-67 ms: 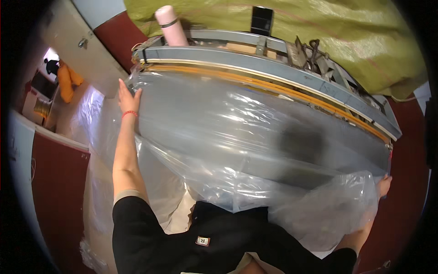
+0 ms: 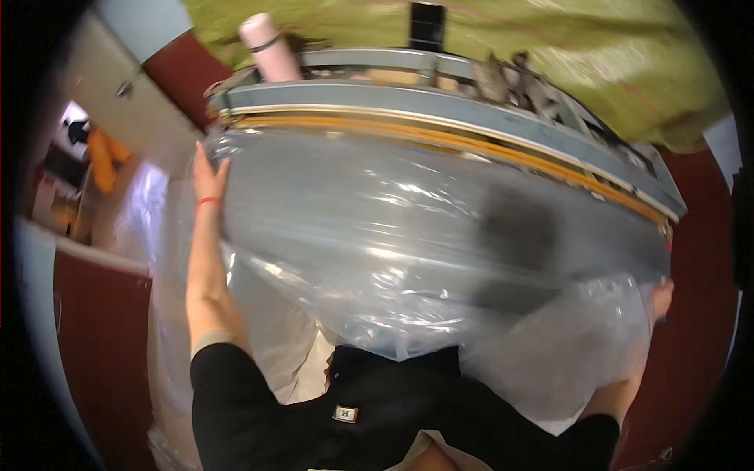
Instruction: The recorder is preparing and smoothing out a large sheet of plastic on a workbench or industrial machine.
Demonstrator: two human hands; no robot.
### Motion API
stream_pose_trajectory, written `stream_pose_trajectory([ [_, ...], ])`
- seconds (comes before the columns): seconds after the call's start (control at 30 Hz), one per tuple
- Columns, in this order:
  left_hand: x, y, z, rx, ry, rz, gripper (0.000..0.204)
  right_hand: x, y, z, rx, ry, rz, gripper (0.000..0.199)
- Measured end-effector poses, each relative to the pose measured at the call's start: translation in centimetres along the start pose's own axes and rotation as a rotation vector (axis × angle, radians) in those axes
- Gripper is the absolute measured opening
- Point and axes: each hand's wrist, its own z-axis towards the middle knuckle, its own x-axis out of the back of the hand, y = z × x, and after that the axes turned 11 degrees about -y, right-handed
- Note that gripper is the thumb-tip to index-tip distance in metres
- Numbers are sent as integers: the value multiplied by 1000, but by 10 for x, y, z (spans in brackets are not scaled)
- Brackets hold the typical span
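Observation:
A large clear plastic sheet [image 2: 408,228] lies spread over a grey table top [image 2: 440,102] with an orange strip along its far edge. My left hand [image 2: 206,179] reaches out to the sheet's far left corner and holds its edge there; a red band is around the wrist. My right hand [image 2: 661,300] is mostly hidden behind bunched plastic at the right edge and grips the sheet there. The near part of the sheet hangs down in folds over my black top.
A pink cylinder bottle [image 2: 265,47] stands beyond the table's far edge, beside a dark upright object [image 2: 426,27]. A yellow-green cloth [image 2: 565,55] covers the background. Red floor [image 2: 699,259] shows at right, and an orange object [image 2: 100,157] sits at far left.
The view has shifted a little; both hands keep their hold on the plastic sheet, with the left arm stretched slightly further along the left corner.

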Motion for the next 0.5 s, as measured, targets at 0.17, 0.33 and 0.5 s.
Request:
stream_pose_trajectory([
  [0.17,58,-124,28,407,-536,322,59,1,-87,-22,125,-6,52,25],
  [0.33,77,171,-32,76,-532,-903,47,27,-72,-34,18,19,0,26],
  [0.5,114,405,-173,-572,-1118,-1169,70,29,-70,-39,-16,-26,23,29],
])
